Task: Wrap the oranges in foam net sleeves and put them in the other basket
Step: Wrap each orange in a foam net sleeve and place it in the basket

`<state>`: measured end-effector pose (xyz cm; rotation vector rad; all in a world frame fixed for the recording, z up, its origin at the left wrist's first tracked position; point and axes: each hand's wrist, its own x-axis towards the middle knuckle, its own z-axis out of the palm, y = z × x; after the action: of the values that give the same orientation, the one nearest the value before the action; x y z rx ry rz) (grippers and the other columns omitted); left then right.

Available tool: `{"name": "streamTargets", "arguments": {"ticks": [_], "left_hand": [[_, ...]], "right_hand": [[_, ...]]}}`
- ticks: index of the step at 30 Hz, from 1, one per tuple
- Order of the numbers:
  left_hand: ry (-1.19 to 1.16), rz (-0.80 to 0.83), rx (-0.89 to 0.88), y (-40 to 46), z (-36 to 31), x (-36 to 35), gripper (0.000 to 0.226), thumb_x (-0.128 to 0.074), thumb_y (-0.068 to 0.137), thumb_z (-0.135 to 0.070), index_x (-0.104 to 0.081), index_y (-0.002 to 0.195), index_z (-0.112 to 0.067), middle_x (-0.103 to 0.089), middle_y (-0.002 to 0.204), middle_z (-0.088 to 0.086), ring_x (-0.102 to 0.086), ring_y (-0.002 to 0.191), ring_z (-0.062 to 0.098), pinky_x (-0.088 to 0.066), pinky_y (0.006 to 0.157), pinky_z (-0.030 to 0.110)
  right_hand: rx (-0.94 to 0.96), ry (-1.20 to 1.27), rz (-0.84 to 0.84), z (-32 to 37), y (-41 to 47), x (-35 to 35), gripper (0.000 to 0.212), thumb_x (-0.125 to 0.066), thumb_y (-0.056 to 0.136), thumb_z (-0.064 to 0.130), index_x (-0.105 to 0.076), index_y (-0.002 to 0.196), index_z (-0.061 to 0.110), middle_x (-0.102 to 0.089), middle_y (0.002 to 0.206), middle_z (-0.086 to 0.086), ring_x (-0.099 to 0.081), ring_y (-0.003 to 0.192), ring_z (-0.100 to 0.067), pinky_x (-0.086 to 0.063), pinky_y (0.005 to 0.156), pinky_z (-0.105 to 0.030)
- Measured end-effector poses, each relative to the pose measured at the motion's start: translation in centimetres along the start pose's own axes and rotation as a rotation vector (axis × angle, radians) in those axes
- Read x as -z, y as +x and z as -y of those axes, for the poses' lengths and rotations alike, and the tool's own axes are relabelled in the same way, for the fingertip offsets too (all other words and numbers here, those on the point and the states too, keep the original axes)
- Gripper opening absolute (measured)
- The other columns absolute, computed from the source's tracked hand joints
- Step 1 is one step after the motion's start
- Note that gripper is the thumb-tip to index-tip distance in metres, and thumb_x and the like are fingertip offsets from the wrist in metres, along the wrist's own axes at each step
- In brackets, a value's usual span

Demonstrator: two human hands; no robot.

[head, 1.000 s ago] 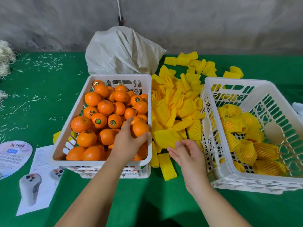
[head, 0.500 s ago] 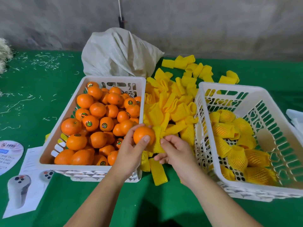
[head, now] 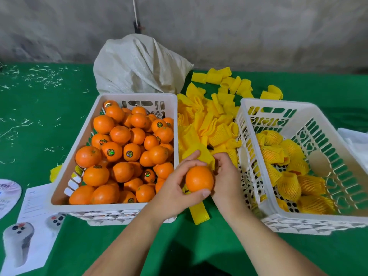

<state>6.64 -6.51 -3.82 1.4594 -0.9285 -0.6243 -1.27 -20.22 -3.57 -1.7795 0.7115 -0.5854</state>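
From the head view, your left hand [head: 175, 193] has an orange [head: 199, 178] gripped between curled fingers and thumb, held up over the gap between the two baskets, near the front edge of the tabletop [head: 39, 116]. Your right hand [head: 227, 176] sits right against it, fingers curled and pinching a yellow foam net sleeve [head: 201, 154] that stands just behind the fruit, touching its far side (the sleeve's mouth is hidden by the orange, so how far it is on, you cannot tell).

To the left, the white basket of loose oranges [head: 135, 96] is heaped nearly to its rim, many fruits showing round stickers. To the right, the other white basket [head: 278, 104] holds a batch of wrapped oranges [head: 288, 184] lying along its floor and right half.

Between the baskets runs a pile of spare yellow sleeves [head: 215, 120], spilling back toward the far edge of the tabletop; one flat sleeve [head: 199, 214] lies below your hands. Behind the left basket slumps a pale woven sack [head: 139, 64]. At the front left corner lie a printed leaflet [head: 31, 236] picturing a handheld controller and part of a round card [head: 8, 194]. White shreds [head: 39, 74] scatter over the green cover on the far left.
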Motion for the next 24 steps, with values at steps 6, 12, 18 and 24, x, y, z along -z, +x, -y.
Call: {"name": "streamTargets", "arguments": {"ticks": [6, 12, 18, 24], "left_hand": [[0.103, 0.281, 0.030, 0.2, -0.4, 0.9, 0.061, -0.084, 0.086, -0.030, -0.059, 0.140, -0.043, 0.007, 0.171, -0.026, 0.003, 0.157, -0.003, -0.049, 0.112, 0.032], [-0.028, -0.012, 0.100, 0.3, -0.6, -0.2, 0.066, -0.080, 0.079, -0.045, -0.058, 0.141, -0.034, -0.052, 0.149, -0.006, -0.054, 0.136, 0.017, -0.053, 0.104, 0.032], [-0.051, -0.266, 0.088, 0.2, 0.0, -1.0, 0.060, -0.079, 0.079, -0.049, -0.050, 0.130, -0.037, -0.059, 0.128, -0.014, -0.066, 0.106, 0.009, -0.058, 0.086, 0.032], [-0.122, -0.410, -0.036, 0.5, 0.3, -1.6, 0.058, -0.073, 0.083, -0.025, -0.032, 0.124, -0.033, -0.058, 0.104, -0.030, -0.062, 0.089, 0.001, -0.051, 0.072, 0.018]], "right_hand": [[0.088, -0.121, 0.031, -1.3, 0.3, 1.2, 0.015, -0.061, 0.091, 0.032, -0.053, 0.082, 0.040, -0.060, 0.075, 0.013, -0.058, 0.070, -0.012, -0.056, 0.069, -0.048], [0.177, -0.174, 0.068, -0.9, 1.0, 1.6, 0.029, -0.069, 0.098, 0.017, -0.062, 0.099, 0.046, -0.069, 0.104, 0.015, -0.065, 0.101, -0.013, -0.057, 0.089, -0.046], [0.237, -0.037, 0.015, -0.1, -0.8, 1.9, 0.019, -0.065, 0.098, 0.020, -0.069, 0.103, 0.038, -0.070, 0.104, 0.020, -0.067, 0.100, -0.007, -0.058, 0.085, -0.037], [0.744, -0.239, -0.074, 0.3, -2.4, 1.5, 0.016, -0.055, 0.099, 0.011, -0.065, 0.110, 0.017, -0.063, 0.114, 0.005, -0.060, 0.111, -0.011, -0.046, 0.099, -0.022]]}}
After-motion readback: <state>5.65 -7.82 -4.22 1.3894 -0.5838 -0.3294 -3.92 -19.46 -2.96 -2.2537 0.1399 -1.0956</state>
